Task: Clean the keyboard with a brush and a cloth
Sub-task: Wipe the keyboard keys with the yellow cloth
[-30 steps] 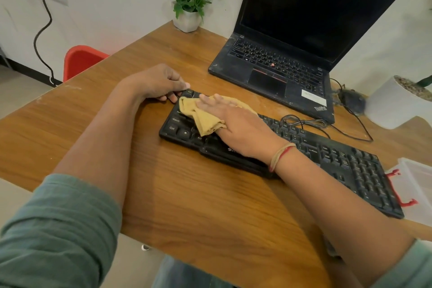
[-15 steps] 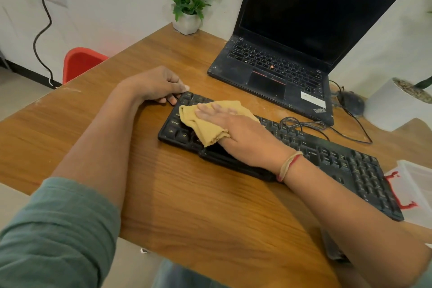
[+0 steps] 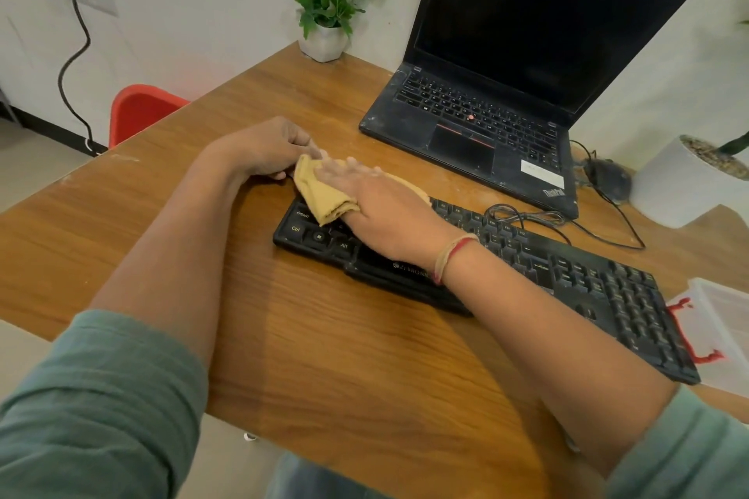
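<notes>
A black keyboard (image 3: pixel 567 275) lies slantwise on the wooden table (image 3: pixel 324 356). My right hand (image 3: pixel 385 211) presses a folded yellow cloth (image 3: pixel 320 194) flat onto the keyboard's left end, fingers stretched out and motion-blurred. The cloth reaches the keyboard's far left corner and hides it. My left hand (image 3: pixel 263 150) sits at that same corner, fingers curled at the keyboard's edge, partly behind the cloth. No brush is in view.
An open black laptop (image 3: pixel 486 113) stands behind the keyboard, with a coiled cable (image 3: pixel 527 215) and a dark mouse (image 3: pixel 608 174) beside it. A flower pot (image 3: pixel 324 43) is at the back, a white planter (image 3: pixel 681 182) and a clear plastic box (image 3: pixel 725 320) at the right.
My right hand has slid the cloth away from me, toward the keyboard's far left corner and my left hand. The left hand has stayed at the corner.
</notes>
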`<state>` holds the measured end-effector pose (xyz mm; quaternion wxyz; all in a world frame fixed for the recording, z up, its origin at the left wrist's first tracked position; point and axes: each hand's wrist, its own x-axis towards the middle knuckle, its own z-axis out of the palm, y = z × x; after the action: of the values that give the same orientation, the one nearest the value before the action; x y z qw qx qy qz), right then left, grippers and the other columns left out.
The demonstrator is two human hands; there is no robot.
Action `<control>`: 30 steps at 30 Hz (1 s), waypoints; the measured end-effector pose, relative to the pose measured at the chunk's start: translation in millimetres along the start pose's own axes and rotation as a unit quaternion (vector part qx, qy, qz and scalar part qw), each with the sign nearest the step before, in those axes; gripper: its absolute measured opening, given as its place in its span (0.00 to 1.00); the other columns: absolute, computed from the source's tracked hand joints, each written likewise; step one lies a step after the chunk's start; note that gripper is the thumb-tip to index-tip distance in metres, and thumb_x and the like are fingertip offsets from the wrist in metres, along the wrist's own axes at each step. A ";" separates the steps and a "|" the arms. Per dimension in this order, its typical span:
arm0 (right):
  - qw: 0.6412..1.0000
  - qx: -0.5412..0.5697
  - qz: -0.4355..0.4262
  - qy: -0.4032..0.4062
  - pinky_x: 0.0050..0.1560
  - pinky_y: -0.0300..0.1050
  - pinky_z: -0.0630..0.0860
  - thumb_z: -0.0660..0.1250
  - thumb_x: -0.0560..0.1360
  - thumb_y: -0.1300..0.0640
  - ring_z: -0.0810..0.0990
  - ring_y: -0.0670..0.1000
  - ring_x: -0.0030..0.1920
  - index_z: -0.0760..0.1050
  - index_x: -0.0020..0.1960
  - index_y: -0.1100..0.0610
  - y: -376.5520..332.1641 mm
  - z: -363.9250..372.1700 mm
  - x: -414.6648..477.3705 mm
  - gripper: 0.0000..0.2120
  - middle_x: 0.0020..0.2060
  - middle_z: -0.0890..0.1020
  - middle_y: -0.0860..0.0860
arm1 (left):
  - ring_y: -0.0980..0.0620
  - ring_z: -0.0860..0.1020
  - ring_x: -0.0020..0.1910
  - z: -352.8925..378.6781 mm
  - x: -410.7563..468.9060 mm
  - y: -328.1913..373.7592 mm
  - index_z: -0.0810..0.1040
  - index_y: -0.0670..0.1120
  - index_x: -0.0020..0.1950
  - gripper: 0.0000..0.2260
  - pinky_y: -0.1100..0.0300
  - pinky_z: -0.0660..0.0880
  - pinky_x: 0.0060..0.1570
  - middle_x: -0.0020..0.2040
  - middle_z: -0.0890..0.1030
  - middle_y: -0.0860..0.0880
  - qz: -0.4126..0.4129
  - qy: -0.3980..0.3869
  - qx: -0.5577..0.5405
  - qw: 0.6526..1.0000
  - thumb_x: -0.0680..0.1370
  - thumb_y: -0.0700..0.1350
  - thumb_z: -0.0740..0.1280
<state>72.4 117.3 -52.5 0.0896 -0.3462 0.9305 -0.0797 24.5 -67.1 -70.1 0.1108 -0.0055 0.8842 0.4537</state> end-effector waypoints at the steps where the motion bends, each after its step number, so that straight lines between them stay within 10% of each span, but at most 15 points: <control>1: 1.000 0.007 -0.011 -0.007 0.76 0.49 0.46 0.54 0.80 0.60 0.50 0.49 0.77 0.52 0.77 0.50 -0.6 1.5 -2.0 0.27 0.77 0.53 0.46 | 0.61 0.68 0.22 -0.6 0.1 -0.3 0.81 0.48 0.42 0.10 0.71 0.64 0.21 0.31 0.75 0.52 0.002 -0.001 0.002 1.000 0.82 0.45 0.64; 30: 0.999 0.017 -0.023 -0.039 0.75 0.42 0.44 0.56 0.78 0.63 0.48 0.42 0.75 0.52 0.77 0.48 -8.6 -1.0 -78.1 0.30 0.76 0.53 0.41 | 0.62 0.73 0.23 0.5 -1.8 2.3 0.76 0.46 0.39 0.12 0.73 0.66 0.21 0.34 0.77 0.51 -0.001 0.004 0.007 1.000 0.81 0.46 0.64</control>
<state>135.7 162.4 -41.0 0.1295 -0.3688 0.9166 -0.0840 26.1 -65.5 -68.2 0.1080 -0.0070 0.8879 0.4471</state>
